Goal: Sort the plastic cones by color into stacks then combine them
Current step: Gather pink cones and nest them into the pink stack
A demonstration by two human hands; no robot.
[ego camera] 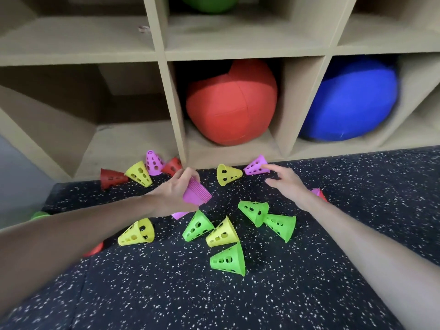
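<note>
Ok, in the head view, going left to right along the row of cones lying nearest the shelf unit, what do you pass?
Red cone → yellow cone → upright purple cone → second red cone → second yellow cone → tipped purple cone.

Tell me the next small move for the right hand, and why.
Probably close the right hand on the purple perforated plastic cone lying on its side by the shelf: its open fingers reach toward that cone, apparently just short of a grip, and the left hand already grips a stack of purple plastic cones it could join.
</note>
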